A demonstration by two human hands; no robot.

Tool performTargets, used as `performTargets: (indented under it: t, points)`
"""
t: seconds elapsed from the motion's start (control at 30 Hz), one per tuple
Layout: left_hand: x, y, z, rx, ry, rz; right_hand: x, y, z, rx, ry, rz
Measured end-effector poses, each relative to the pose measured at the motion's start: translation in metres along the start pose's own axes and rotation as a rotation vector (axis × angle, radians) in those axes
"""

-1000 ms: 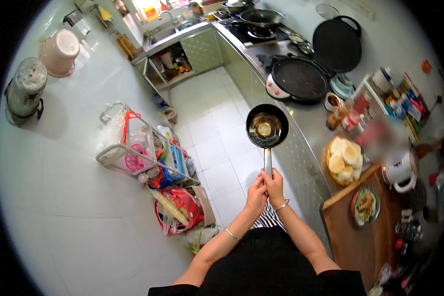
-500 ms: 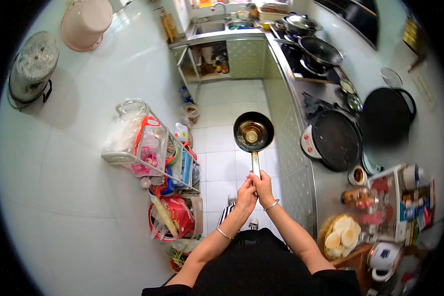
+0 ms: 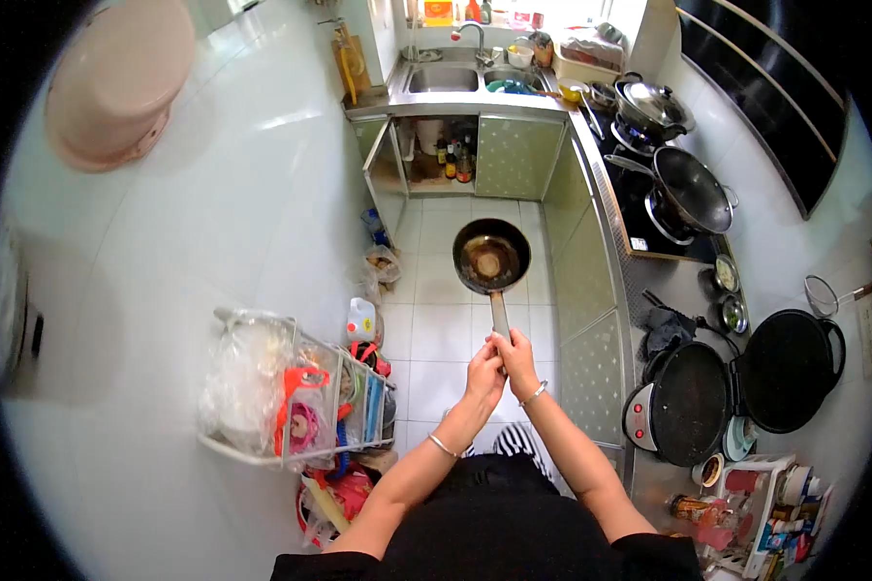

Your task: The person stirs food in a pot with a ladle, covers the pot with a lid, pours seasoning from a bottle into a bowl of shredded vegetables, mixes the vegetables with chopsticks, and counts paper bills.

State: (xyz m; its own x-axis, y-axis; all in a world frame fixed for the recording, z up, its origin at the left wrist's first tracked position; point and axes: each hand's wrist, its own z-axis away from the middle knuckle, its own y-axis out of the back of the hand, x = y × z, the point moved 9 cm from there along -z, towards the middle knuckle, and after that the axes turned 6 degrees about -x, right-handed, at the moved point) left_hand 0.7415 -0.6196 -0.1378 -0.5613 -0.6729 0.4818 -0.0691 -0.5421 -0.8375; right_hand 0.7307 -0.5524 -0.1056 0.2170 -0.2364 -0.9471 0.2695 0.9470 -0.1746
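Note:
A small dark frying pan (image 3: 490, 256) with a worn brown bottom is held out in front of me over the tiled floor, its handle pointing back at my body. Both hands are closed around the end of that handle. My left hand (image 3: 484, 373) grips it from the left side, and my right hand (image 3: 516, 358) wraps it from the right, the two touching each other. Parts of the fingers are hidden behind the handle and the other hand. A bracelet circles each wrist.
On the right counter stand an open electric griddle (image 3: 690, 397), a wok (image 3: 693, 189) and a lidded pot (image 3: 652, 105) on the stove. The sink (image 3: 443, 79) is at the far end, above an open cabinet door (image 3: 386, 179). A white rack (image 3: 291, 450) with bags stands left.
The view has moved forward along the kitchen, so the sink, stove and griddle appear nearer. Both hands still hold the pan in front of me.

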Motion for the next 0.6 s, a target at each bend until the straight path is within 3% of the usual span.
performTargets:
  t: [0.07, 0.13, 0.23, 0.6]
  points:
    - [0.021, -0.001, -0.035, -0.038, -0.010, -0.012, -0.009, -0.008, -0.037, 0.002, 0.035, 0.006]
    - [0.033, 0.008, -0.064, 0.092, -0.007, 0.026, -0.018, -0.014, -0.067, 0.039, 0.026, -0.057]
    - [0.054, 0.017, -0.116, 0.117, -0.020, 0.044, -0.014, -0.020, -0.127, 0.041, 0.019, -0.064]
    - [0.111, 0.041, -0.331, 0.213, -0.059, 0.098, -0.030, -0.015, -0.361, -0.135, -0.063, 0.115]
